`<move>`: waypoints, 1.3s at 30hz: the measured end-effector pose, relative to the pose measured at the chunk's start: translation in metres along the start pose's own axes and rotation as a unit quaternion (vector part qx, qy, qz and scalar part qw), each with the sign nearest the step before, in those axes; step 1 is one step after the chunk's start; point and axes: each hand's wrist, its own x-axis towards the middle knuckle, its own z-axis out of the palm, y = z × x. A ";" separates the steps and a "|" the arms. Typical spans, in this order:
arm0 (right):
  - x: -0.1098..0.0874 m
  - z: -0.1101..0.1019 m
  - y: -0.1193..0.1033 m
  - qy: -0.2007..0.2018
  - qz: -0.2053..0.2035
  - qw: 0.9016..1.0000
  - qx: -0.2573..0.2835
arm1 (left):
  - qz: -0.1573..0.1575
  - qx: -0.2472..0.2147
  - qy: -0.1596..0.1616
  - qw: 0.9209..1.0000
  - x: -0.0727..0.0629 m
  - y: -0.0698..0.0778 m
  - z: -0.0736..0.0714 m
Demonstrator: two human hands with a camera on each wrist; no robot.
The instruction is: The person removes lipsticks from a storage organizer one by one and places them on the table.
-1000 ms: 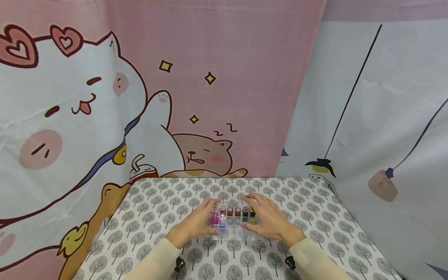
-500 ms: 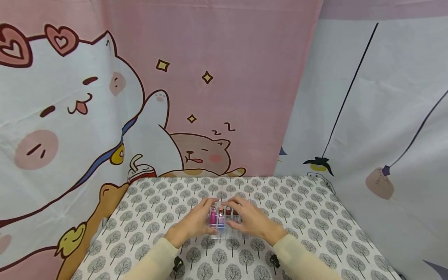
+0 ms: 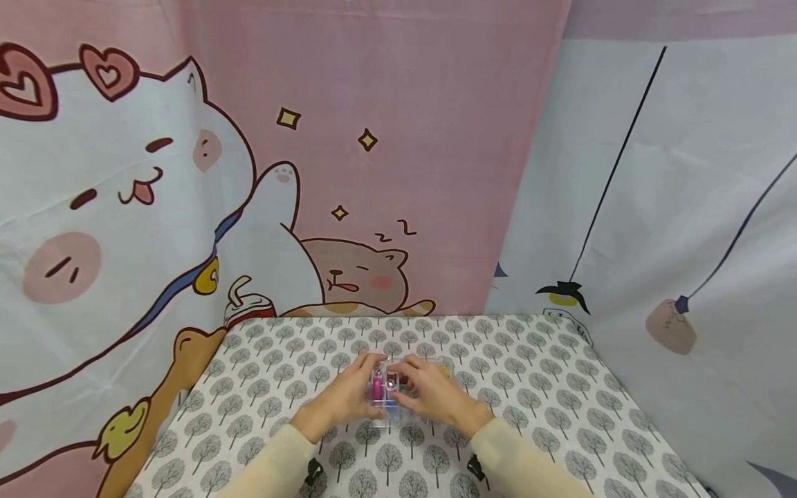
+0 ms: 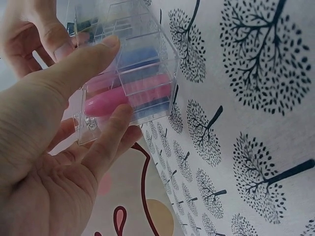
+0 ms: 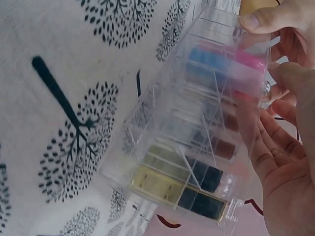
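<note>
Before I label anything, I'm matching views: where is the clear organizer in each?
Head: clear organizer below centre, left hand at its left end, right hand partly covering it.
Left wrist: upper part, left of centre.
Right wrist: across the middle, slanting up to the right.
Shared landmark: the bright pink tube inside it.

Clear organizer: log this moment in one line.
left hand: grips clear organizer; right hand: at clear organizer, grip unclear; pink tube: left-end slot; gold tube: right-end slot

head view looks forward and down over the table [image 3: 398, 477] to the backdrop [image 3: 429, 138], farthest off; the wrist views, close and turned sideways, share the case [image 4: 140, 44], seen from opposite ends.
</note>
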 end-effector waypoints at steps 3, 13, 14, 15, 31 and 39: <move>0.000 0.005 0.002 -0.003 -0.003 1.000 0.012 | 0.000 0.003 -0.001 1.000 0.000 -0.001 0.001; 0.000 0.013 0.007 0.002 -0.001 1.000 0.013 | 0.001 -0.003 -0.003 1.000 0.001 -0.001 0.002; 0.000 0.014 0.007 0.001 0.000 1.000 0.014 | 0.000 -0.004 -0.003 1.000 0.001 -0.001 0.003; 0.000 0.014 0.008 0.001 0.000 1.000 0.014 | 0.000 -0.005 -0.004 1.000 0.001 -0.001 0.003; 0.002 0.016 0.006 0.008 -0.009 0.999 0.047 | -0.001 -0.008 -0.006 1.000 -0.002 -0.002 0.003; 0.002 0.012 0.004 0.012 -0.002 0.999 0.047 | 0.003 -0.011 -0.004 1.000 -0.002 -0.002 0.000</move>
